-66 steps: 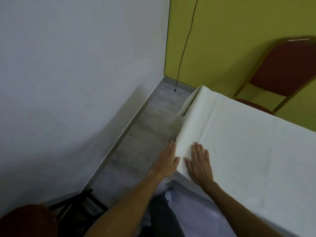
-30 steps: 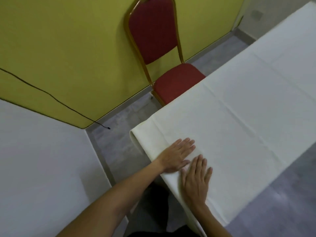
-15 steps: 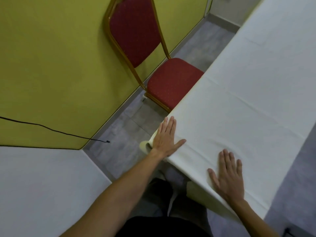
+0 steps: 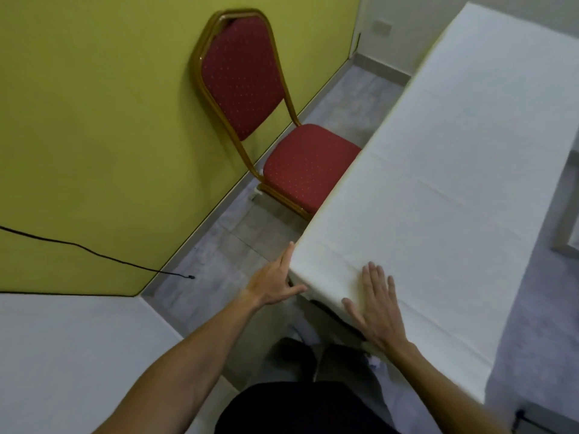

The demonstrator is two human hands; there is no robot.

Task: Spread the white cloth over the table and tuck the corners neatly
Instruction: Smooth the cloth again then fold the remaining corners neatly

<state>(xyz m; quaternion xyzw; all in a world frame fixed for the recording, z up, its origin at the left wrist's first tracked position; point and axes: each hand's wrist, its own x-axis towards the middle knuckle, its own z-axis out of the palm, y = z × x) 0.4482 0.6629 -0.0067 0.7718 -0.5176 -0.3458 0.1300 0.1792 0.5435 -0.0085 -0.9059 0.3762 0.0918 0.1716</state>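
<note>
White cloth (image 4: 438,183) lies flat over the desk and covers the whole top that is in view. Off-white and mostly smooth. Faint fold creases run across its width, one just ahead of the hands and another about mid-length.

The cloth's long axis follows the desk, from the near end by the person away toward the upper right of the view. Its left long edge sits on the desk's edge line. The right side hangs down past the top as a drop. At the near short end there is only a short overhang, and a dark strip of the desk (image 4: 332,314) shows beneath it.

Left hand (image 4: 275,280) is open, with fingers straight and together. It is off the top, beside the near-left corner of the cloth. The fingertips touch the corner edge and the thumb is splayed out under the overhang. The forearm comes in from the lower left.

Right hand (image 4: 376,305) is open, palm down and flat on the cloth just inside the near short edge. The fingers are slightly spread and point along the desk's length, and the thumb is at the edge. The forearm comes in from the lower right. Neither hand grips anything.

A red padded chair (image 4: 297,164) with a gold frame stands left of the desk against the yellow wall (image 4: 94,89), its seat partly under the cloth edge. A black cable (image 4: 94,253) runs down that wall to the grey floor (image 4: 219,261).
</note>
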